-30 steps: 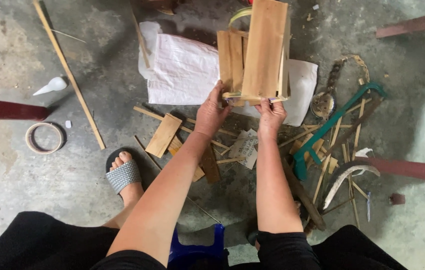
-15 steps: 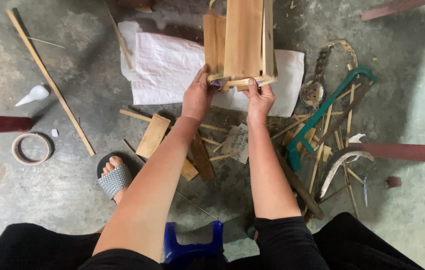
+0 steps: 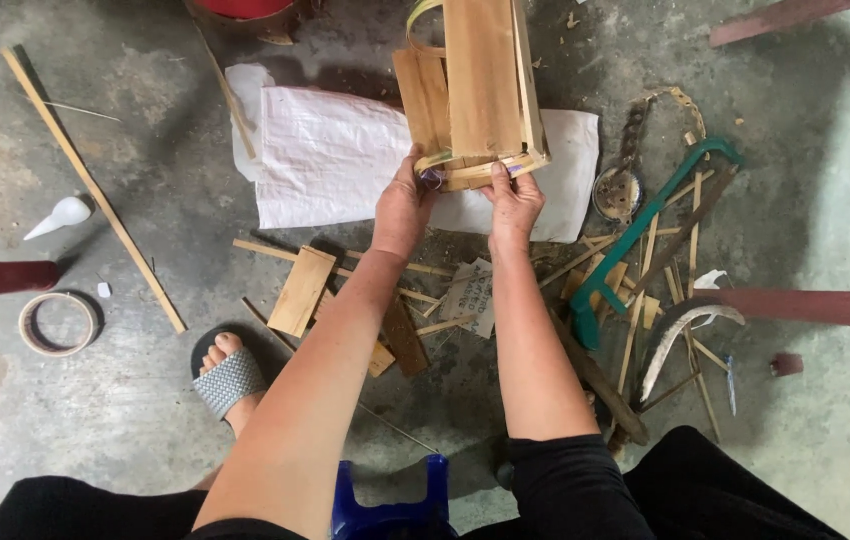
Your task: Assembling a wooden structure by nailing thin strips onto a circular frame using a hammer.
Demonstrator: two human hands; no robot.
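Bamboo box [image 3: 483,90] in both hands, white sack [image 3: 330,160] beneath.

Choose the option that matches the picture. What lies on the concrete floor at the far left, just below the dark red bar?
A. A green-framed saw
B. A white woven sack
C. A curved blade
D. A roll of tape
D. The roll of tape lies flat on the floor at the far left, just below the dark red bar; the green-framed saw is off to the right.

Bamboo box [image 3: 483,90] above white sack [image 3: 330,160], tape roll [image 3: 58,323] far left, saw [image 3: 645,235] right
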